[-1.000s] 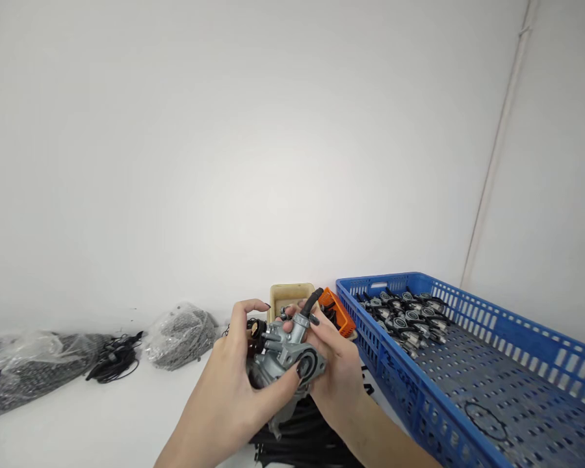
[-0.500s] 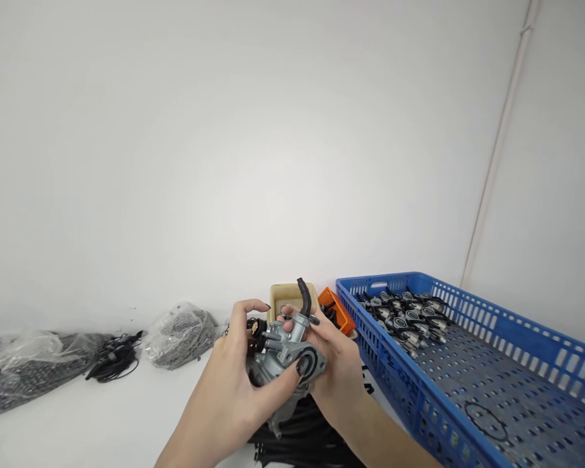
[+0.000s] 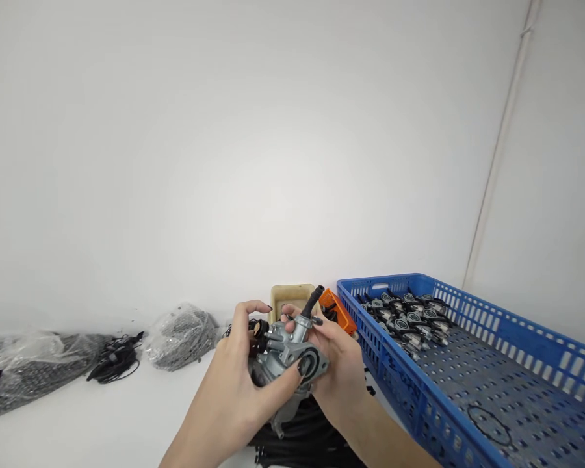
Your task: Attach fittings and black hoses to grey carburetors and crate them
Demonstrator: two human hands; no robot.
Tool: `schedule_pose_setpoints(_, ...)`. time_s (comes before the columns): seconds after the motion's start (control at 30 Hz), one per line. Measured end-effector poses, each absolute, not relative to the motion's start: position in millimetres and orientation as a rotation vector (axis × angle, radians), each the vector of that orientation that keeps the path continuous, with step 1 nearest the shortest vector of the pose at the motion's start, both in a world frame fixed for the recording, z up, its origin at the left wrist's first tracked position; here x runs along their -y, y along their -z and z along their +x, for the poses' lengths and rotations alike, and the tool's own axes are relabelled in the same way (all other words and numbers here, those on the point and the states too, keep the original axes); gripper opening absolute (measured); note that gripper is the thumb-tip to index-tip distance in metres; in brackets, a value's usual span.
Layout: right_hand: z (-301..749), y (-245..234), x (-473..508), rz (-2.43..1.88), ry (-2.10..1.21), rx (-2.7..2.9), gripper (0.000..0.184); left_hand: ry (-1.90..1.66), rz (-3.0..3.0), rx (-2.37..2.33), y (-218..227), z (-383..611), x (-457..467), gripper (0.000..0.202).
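Observation:
A grey metal carburetor (image 3: 285,348) is held up in both hands above the table. My left hand (image 3: 238,383) wraps its left side, with the thumb pressed by the round flange opening and the index finger arched over the top. My right hand (image 3: 338,364) grips it from the right and behind, fingers around the neck at the base of a black rubber boot (image 3: 313,301). The boot sticks up from the carburetor, tilted right. Some right fingers are hidden behind the metal body. Below the hands lies a bundle of black tubes (image 3: 307,435).
On the right stands a blue crate (image 3: 404,383) with several carburetors (image 3: 409,318) in its far part and a thin black loop inside. A beige bin (image 3: 292,294) and an orange bin (image 3: 341,312) stand behind my hands. Plastic bags of small parts (image 3: 180,338) lie left by the wall.
The black boot has swung from nearly upright, bent left, to leaning right. Both hands keep their hold on the carburetor and have barely moved.

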State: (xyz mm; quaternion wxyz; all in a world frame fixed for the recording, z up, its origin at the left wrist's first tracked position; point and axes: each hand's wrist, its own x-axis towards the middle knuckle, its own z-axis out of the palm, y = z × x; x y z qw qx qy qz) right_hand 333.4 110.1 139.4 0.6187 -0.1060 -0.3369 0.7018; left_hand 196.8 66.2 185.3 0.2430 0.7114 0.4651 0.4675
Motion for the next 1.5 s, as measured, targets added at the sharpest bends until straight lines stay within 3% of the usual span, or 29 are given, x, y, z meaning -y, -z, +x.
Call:
schedule_pose_setpoints(0.2, 332.8, -142.0, -109.8, -0.248, -1.518, 0.865, 0.035, -1.281, 1.95, -1.285, -184.6, 197.4, -68.0, 0.045)
schedule_pose_setpoints(0.33, 331.0, -136.5, -114.6, -0.275, -1.532, 0.849, 0.025, -1.277, 1.958, -1.322, -184.1, 198.0, -68.7, 0.047)
schedule_pose_setpoints(0.5, 332.9, -135.7, -115.3, -0.254, -1.653, 0.79, 0.035, -1.305, 1.943, -1.272, -183.5, 196.9, -69.1, 0.044)
schedule_pose_setpoints(0.73, 332.6, -140.1, -114.7, -0.268, -1.501, 0.882, 0.039, -1.296, 1.959, -1.318, -183.7, 197.5, -68.7, 0.045)
schedule_pose_setpoints(0.87, 331.2, -139.5, -116.6, -0.254, -1.532, 0.882, 0.021, -1.308, 1.964, -1.303, -184.2, 197.7, -69.1, 0.045)
schedule_pose_setpoints(1.03, 330.7, -139.9, -117.2, -0.178, -1.603, 0.823, 0.018, -1.33, 1.959, -1.271, -184.6, 196.8, -69.7, 0.044)
schedule_pose_setpoints(1.23, 329.4, -138.0, -117.9, -0.236, -1.517, 0.847, 0.032, -1.33, 1.94, -1.25, -183.3, 197.0, -70.4, 0.044)
schedule_pose_setpoints(1.5, 332.9, -141.8, -116.4, -0.267, -1.484, 0.929, 0.031, -1.298, 1.953, -1.23, -179.7, 197.3, -71.0, 0.045)
